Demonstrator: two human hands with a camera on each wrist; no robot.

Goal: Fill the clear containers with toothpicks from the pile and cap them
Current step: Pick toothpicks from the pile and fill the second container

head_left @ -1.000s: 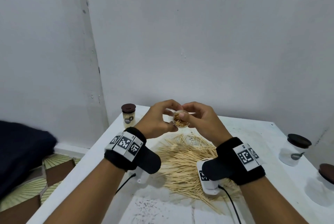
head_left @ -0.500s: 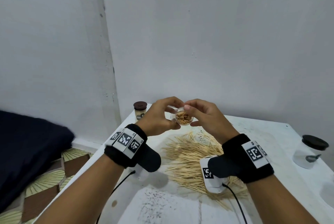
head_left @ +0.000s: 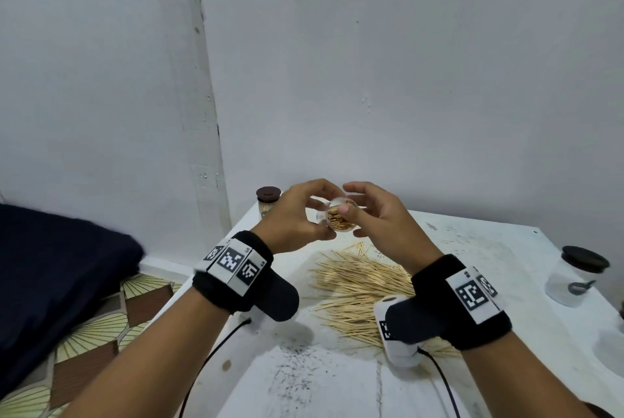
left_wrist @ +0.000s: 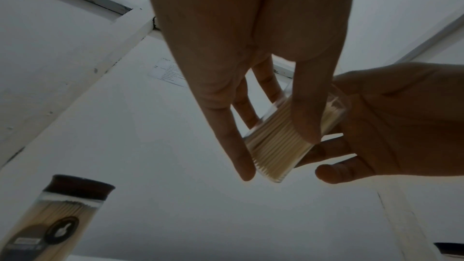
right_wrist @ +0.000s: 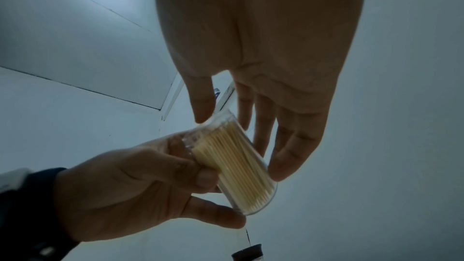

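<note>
Now holding the clear container (head_left: 339, 219) up over the far-left part of the table (head_left: 489, 249), above the toothpick pile (head_left: 358, 286). My left hand (head_left: 297, 215) grips it: thumb across one side of the wall, fingers curled round the other, as the left wrist view shows. It is tilted, its open mouth toward me, packed with toothpicks (right_wrist: 233, 164).

Change over the last second: my right hand (head_left: 374, 218) was pinching a few sticks at the rim; it now has its thumb tip on the stick ends at the mouth, fingers relaxed and spread beside the wall, holding nothing. Judgement: the last sticks are in and I am tamping them level. This container looks full.

No cap on it yet. I cannot see a loose cap in any view.

One capped container (head_left: 267, 201) with toothpicks stands at the far-left corner. A dark-lidded jar (head_left: 577, 276) sits near the right edge.

Next, likely: find the cap and press it on. Risk: tilted as it is, sticks could slide out.
</note>
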